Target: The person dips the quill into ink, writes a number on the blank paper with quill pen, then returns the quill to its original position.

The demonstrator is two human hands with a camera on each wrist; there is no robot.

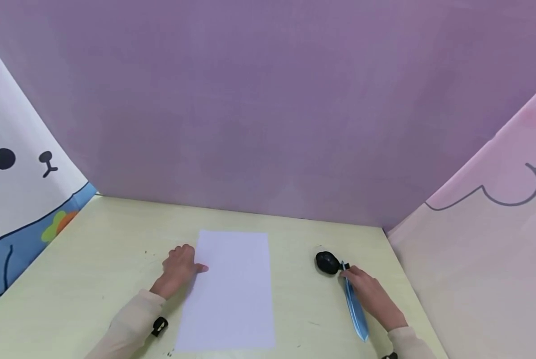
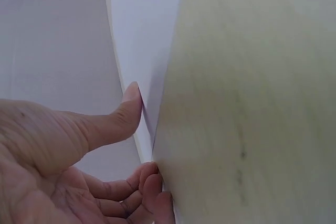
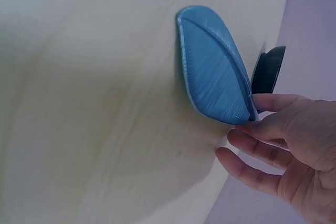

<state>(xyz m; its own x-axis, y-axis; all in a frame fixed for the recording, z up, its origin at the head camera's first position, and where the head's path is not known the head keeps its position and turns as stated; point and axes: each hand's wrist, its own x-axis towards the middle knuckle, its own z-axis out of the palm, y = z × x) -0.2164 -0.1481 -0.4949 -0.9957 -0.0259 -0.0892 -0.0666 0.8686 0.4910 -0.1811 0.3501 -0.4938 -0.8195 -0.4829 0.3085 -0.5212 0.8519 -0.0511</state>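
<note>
Right of the paper (image 1: pixel 236 299), my right hand (image 1: pixel 372 293) pinches a blue leaf shape (image 1: pixel 355 311) pointing toward me; my relaxed left hand (image 1: pixel 179 269) touches the paper.

Sheet (image 1: pixel 232 294) laid on tbl (image 1: pixel 303 319), approx. mid; L hand (image 1: pixel 178 268) placed at its L edge. To R, well apart: leaf-shaped pc (image 1: pixel 355 310), far end held by R hand (image 1: pixel 371 290). Round obj (image 1: pixel 327 263) set just beyond, slightly L. Tbl backed by wall (image 1: pixel 268 109).

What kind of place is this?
Probably a little indoor tabletop booth, though I can't see the room beyond it. There's a pale table, a plain purple backdrop behind it, and cartoon-printed panels on both sides.
</note>
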